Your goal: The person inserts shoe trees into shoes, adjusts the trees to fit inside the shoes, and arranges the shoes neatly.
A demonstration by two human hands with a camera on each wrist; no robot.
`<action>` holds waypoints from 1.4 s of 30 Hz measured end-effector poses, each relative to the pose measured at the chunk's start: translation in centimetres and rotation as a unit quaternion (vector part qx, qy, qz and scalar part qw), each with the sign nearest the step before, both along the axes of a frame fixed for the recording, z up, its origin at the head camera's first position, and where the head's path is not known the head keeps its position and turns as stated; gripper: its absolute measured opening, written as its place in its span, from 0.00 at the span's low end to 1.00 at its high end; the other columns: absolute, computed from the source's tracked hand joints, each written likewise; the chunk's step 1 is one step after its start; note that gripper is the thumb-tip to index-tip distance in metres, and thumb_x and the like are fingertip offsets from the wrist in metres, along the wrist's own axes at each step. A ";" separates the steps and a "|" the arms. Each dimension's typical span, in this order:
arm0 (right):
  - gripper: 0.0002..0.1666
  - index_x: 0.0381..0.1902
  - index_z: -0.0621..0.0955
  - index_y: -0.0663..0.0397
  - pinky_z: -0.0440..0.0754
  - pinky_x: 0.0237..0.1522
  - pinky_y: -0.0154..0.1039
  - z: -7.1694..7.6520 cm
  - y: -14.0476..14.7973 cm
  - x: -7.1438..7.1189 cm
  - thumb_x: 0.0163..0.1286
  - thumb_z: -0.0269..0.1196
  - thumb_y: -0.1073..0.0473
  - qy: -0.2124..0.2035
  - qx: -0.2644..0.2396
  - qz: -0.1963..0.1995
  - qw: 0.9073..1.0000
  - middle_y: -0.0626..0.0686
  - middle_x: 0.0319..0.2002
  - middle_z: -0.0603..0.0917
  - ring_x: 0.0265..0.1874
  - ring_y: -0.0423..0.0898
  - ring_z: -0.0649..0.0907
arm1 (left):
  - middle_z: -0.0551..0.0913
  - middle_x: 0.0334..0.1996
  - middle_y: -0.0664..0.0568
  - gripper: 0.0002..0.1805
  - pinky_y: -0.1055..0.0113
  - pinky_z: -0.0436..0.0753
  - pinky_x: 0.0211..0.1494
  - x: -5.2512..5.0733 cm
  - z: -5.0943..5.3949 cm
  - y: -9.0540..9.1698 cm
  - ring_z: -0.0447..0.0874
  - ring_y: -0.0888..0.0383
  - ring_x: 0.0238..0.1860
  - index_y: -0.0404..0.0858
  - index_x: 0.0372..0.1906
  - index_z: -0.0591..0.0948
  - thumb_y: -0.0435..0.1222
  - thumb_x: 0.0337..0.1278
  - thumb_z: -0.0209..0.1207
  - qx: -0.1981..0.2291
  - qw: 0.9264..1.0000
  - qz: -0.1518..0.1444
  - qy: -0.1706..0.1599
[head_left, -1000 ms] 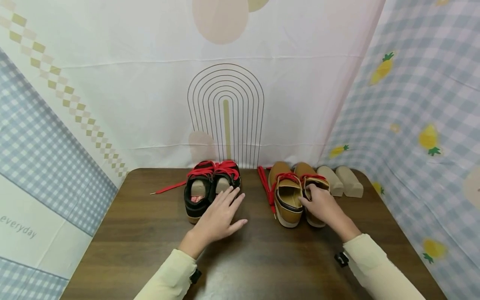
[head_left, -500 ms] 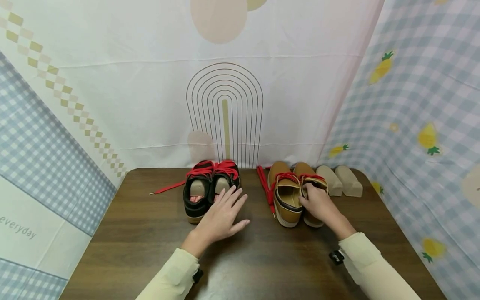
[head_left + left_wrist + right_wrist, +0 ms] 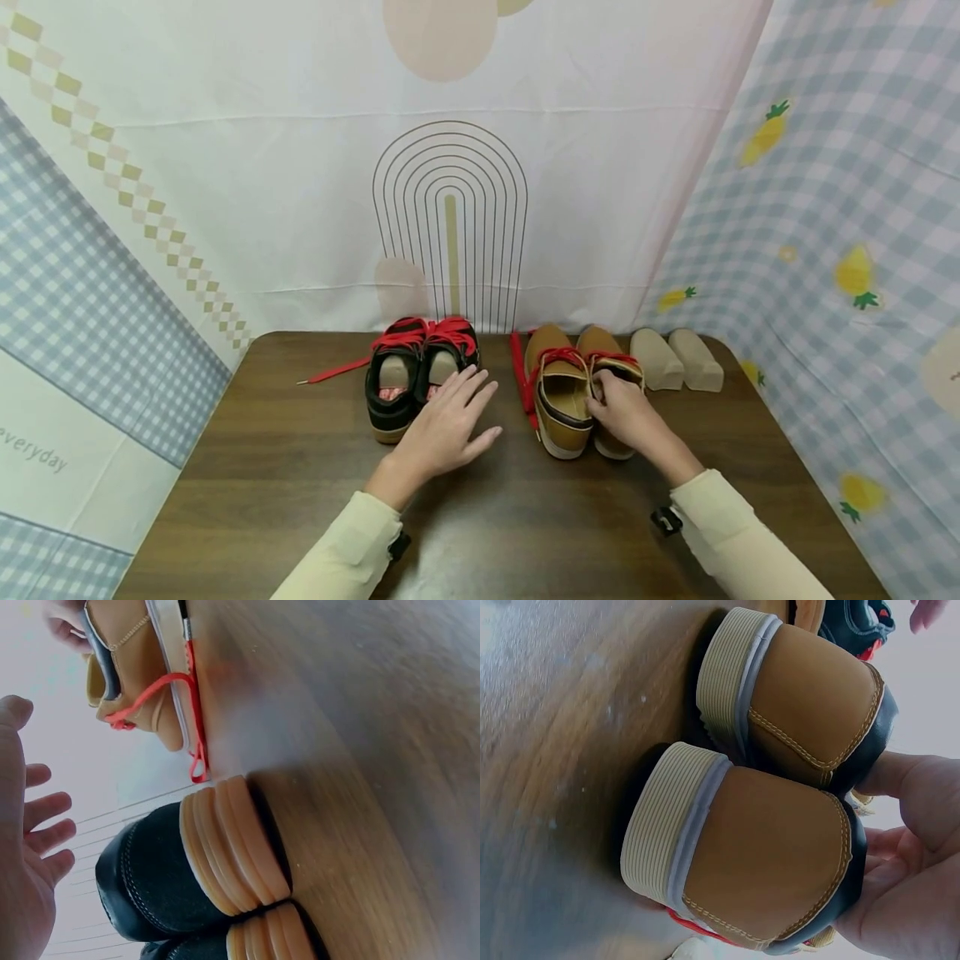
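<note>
Your right hand is clamped on the tan shoes where their inner sides meet, thumb at the left shoe's mouth, fingers down in the right one's. Your left hand is spread, holding nothing, in the air just beside the black shoes. Hands well apart; pale sleeves on both arms.

Tan shoes: upright, side by side, right of centre near the table's far edge, toes to the wall, heels to you. Smooth tan heels, pale double stitching, dark padded collars, yellowish lining, ribbed cream soles. Red laces across the tops; a loose bundle lies along the left shoe's outer side, metal tip toward you.

Black shoes, to the left: red-laced, one lace end trailing left across the wood, banded gum-brown soles. A beige insert sits in each. Two matching beige blocks stand side by side just right of the tan pair.

Table: dark brown wood grain, rounded far corners, light glare at the near middle. Behind it a white cloth with faint creases, nested line arches and a blush oval. Right: blue-and-white checked cloth, rippled, printed with yellow fruits. Left: another checked cloth, a white panel on it reading "everyday".
</note>
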State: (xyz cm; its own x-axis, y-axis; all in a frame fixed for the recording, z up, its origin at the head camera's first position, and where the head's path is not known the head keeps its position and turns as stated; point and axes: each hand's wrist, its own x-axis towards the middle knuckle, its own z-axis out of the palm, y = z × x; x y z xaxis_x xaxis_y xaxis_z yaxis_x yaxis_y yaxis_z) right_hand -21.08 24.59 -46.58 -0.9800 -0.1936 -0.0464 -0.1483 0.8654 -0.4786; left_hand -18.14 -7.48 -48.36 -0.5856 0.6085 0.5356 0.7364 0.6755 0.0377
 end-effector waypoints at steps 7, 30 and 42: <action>0.19 0.56 0.74 0.66 0.73 0.30 0.41 -0.1 -0.9 0.5 0.75 0.63 0.59 0.001 -0.006 0.008 1.000 0.51 0.30 0.76 0.24 0.44 0.74 | 0.78 0.67 0.35 0.32 0.45 0.73 0.73 -0.1 0.4 0.3 0.73 0.39 0.71 0.32 0.68 0.77 0.48 0.66 0.64 0.008 1.000 -0.005 0.004; 0.19 0.53 0.75 0.66 0.74 0.28 0.42 -0.3 -3.5 1.9 0.73 0.66 0.58 0.031 -0.006 0.023 0.999 0.51 0.27 0.75 0.25 0.45 0.75 | 0.78 0.66 0.39 0.27 0.50 0.76 0.70 -0.4 1.2 1.8 0.76 0.43 0.68 0.32 0.68 0.75 0.37 0.67 0.63 0.142 0.982 -0.005 -0.121; 0.22 0.55 0.75 0.66 0.71 0.24 0.39 -0.3 -4.9 2.5 0.73 0.67 0.57 0.014 -0.007 0.031 0.999 0.51 0.27 0.75 0.23 0.44 0.74 | 0.79 0.63 0.38 0.27 0.51 0.79 0.68 -0.5 0.9 3.1 0.79 0.45 0.65 0.30 0.67 0.76 0.35 0.66 0.65 0.175 0.975 -0.004 -0.139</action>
